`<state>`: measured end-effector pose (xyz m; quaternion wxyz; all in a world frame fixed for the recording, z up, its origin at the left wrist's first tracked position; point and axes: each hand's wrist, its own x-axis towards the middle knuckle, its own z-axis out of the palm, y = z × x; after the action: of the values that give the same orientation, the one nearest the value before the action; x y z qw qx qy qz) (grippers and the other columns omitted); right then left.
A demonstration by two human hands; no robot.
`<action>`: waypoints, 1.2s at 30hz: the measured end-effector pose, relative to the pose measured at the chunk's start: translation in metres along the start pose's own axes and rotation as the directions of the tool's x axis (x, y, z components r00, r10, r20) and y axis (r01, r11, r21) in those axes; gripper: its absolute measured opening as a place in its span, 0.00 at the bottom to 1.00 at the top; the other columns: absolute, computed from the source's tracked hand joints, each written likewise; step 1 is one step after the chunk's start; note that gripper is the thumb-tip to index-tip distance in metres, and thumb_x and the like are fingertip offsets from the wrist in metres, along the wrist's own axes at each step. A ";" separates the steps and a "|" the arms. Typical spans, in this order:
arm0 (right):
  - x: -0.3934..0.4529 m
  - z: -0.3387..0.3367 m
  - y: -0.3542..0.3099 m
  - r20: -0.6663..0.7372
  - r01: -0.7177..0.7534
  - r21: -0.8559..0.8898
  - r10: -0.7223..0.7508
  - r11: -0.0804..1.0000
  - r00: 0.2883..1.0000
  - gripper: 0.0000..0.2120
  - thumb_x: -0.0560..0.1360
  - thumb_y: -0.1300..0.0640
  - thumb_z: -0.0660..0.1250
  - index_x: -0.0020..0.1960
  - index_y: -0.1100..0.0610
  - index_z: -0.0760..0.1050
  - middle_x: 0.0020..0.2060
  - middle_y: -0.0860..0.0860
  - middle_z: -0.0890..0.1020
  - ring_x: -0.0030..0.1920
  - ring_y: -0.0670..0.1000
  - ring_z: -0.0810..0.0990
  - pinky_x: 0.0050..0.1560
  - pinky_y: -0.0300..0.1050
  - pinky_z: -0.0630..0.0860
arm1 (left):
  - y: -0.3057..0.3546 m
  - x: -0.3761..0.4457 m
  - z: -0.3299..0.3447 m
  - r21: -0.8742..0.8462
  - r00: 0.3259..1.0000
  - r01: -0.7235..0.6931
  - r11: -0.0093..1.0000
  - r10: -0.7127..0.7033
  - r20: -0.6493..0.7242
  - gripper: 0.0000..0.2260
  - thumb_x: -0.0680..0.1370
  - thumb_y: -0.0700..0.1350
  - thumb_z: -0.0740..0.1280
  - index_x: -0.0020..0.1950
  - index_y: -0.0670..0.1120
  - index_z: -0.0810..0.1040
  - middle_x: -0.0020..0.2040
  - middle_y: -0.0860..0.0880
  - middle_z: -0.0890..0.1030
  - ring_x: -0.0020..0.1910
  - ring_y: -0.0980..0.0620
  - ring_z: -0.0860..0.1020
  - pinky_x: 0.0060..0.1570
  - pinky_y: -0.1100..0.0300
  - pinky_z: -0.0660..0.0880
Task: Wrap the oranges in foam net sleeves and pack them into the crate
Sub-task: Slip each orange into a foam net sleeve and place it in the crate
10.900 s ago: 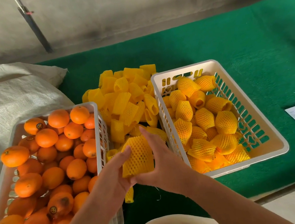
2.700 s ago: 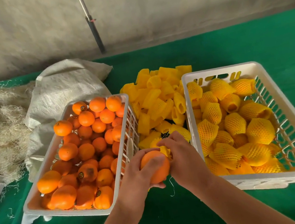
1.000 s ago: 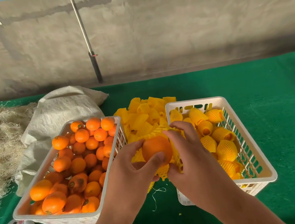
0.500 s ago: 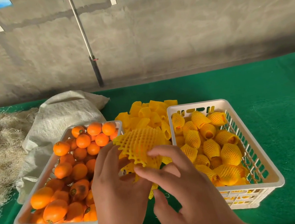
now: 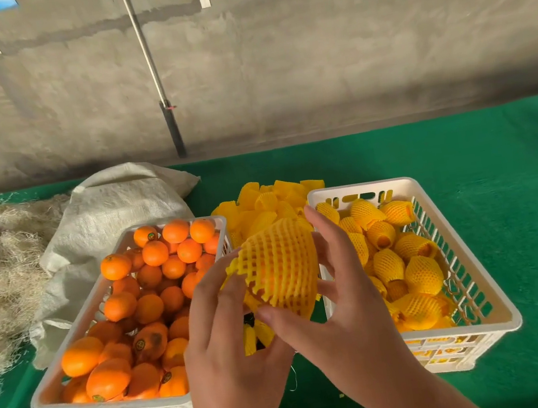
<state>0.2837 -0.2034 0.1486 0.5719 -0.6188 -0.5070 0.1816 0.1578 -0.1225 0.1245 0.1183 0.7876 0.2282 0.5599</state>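
Between both hands (image 5: 279,334), netted orange (image 5: 278,268), fruit stickers (image 5: 151,236) unreadable

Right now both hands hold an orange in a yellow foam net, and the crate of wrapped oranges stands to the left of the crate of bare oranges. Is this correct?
Not quite. The head view shows the crate of wrapped oranges standing right of the crate of bare oranges, not left. The rest holds: left hand and right hand hold the netted orange.

A big grey concrete wall (image 5: 307,42) stands behind a table with a green cloth (image 5: 460,149) on it. A thin pole (image 5: 151,68) leans on the wall. Small white squares (image 5: 204,1) are stuck up high. Soft light falls on the wall.
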 end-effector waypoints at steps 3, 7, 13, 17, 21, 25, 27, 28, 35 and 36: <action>0.000 0.007 0.003 -0.111 0.015 -0.049 -0.020 0.999 0.994 0.48 0.69 0.40 0.79 0.81 0.37 0.55 0.71 0.35 0.71 0.71 0.40 0.72 0.57 0.39 0.82 | 0.003 -0.004 0.005 -0.028 1.000 0.001 1.000 -0.001 0.010 0.22 0.82 0.57 0.69 0.65 0.41 0.74 0.75 0.55 0.70 0.70 0.52 0.75 0.58 0.70 0.76; 0.002 0.013 0.009 -0.200 -0.044 -0.091 0.025 0.995 0.979 0.48 0.66 0.39 0.78 0.79 0.32 0.55 0.69 0.32 0.70 0.69 0.38 0.71 0.56 0.43 0.83 | 0.007 -0.006 0.007 -0.045 0.999 0.051 0.998 -0.050 0.008 0.23 0.81 0.58 0.69 0.66 0.42 0.76 0.75 0.56 0.70 0.70 0.50 0.76 0.56 0.62 0.80; 0.010 0.004 0.019 -0.200 -0.105 -0.102 0.083 0.989 0.976 0.49 0.65 0.37 0.77 0.79 0.29 0.53 0.70 0.29 0.68 0.70 0.40 0.71 0.59 0.52 0.82 | 0.010 -0.016 -0.003 -0.095 0.984 0.177 0.980 -0.174 0.034 0.10 0.75 0.44 0.69 0.54 0.49 0.84 0.67 0.52 0.79 0.60 0.52 0.82 0.44 0.65 0.81; 0.016 -0.006 0.026 -0.118 -0.125 -0.146 0.108 0.981 0.987 0.50 0.66 0.36 0.76 0.78 0.26 0.49 0.70 0.27 0.65 0.71 0.40 0.69 0.61 0.53 0.82 | -0.011 -0.004 -0.009 -0.302 0.819 0.561 0.771 -0.570 0.067 0.13 0.77 0.53 0.66 0.56 0.49 0.82 0.53 0.51 0.84 0.48 0.48 0.83 0.39 0.43 0.81; 0.017 -0.005 0.031 0.095 -0.088 -0.212 0.110 0.973 0.989 0.50 0.69 0.39 0.75 0.78 0.25 0.45 0.72 0.24 0.59 0.74 0.39 0.65 0.67 0.56 0.77 | -0.028 0.022 -0.009 -0.448 0.299 0.893 -0.048 -0.680 0.669 0.15 0.84 0.51 0.67 0.70 0.56 0.71 0.75 0.51 0.72 0.64 0.66 0.75 0.63 0.66 0.75; 0.014 0.002 0.041 0.226 -0.061 -0.243 0.117 0.968 0.967 0.51 0.73 0.40 0.75 0.78 0.25 0.40 0.75 0.25 0.54 0.76 0.39 0.61 0.71 0.53 0.72 | -0.039 0.020 0.005 -0.283 0.206 0.948 -0.146 -0.397 0.894 0.22 0.79 0.57 0.71 0.70 0.49 0.80 0.72 0.41 0.78 0.69 0.40 0.78 0.65 0.43 0.78; 0.014 0.002 0.049 0.263 -0.074 -0.250 0.141 0.965 0.954 0.55 0.70 0.36 0.76 0.78 0.26 0.36 0.78 0.28 0.49 0.77 0.41 0.58 0.71 0.53 0.70 | -0.041 0.012 0.018 -0.332 0.243 0.937 -0.104 -0.488 0.838 0.23 0.76 0.57 0.71 0.67 0.48 0.81 0.68 0.39 0.80 0.66 0.36 0.80 0.64 0.37 0.78; 0.013 0.002 0.054 0.274 -0.086 -0.260 0.159 0.962 0.949 0.58 0.68 0.32 0.77 0.78 0.26 0.33 0.79 0.28 0.46 0.79 0.42 0.56 0.72 0.54 0.69 | -0.042 0.008 0.023 -0.357 0.251 0.929 -0.100 -0.538 0.804 0.24 0.75 0.58 0.71 0.67 0.48 0.81 0.67 0.41 0.81 0.65 0.37 0.81 0.65 0.36 0.77; 0.014 0.005 0.084 0.203 -0.364 -0.213 0.405 0.907 0.891 0.51 0.60 0.13 0.62 0.75 0.23 0.43 0.74 0.35 0.65 0.72 0.46 0.70 0.67 0.52 0.78 | -0.046 -0.007 0.045 -0.426 0.260 0.900 -0.090 -0.673 0.693 0.18 0.77 0.53 0.72 0.66 0.52 0.80 0.62 0.46 0.84 0.60 0.44 0.84 0.55 0.44 0.82; 0.016 0.006 0.088 0.188 -0.367 -0.217 0.408 0.904 0.893 0.49 0.60 0.13 0.61 0.76 0.24 0.46 0.73 0.35 0.67 0.71 0.46 0.72 0.65 0.50 0.80 | -0.047 -0.007 0.049 -0.432 0.264 0.897 -0.090 -0.676 0.688 0.19 0.75 0.53 0.73 0.65 0.51 0.80 0.62 0.46 0.85 0.59 0.43 0.84 0.54 0.44 0.83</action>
<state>0.3221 -0.1724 0.0744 0.4049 -0.7305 -0.4494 0.3170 0.1910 -0.0821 0.0808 0.7854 0.4051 0.3577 0.3017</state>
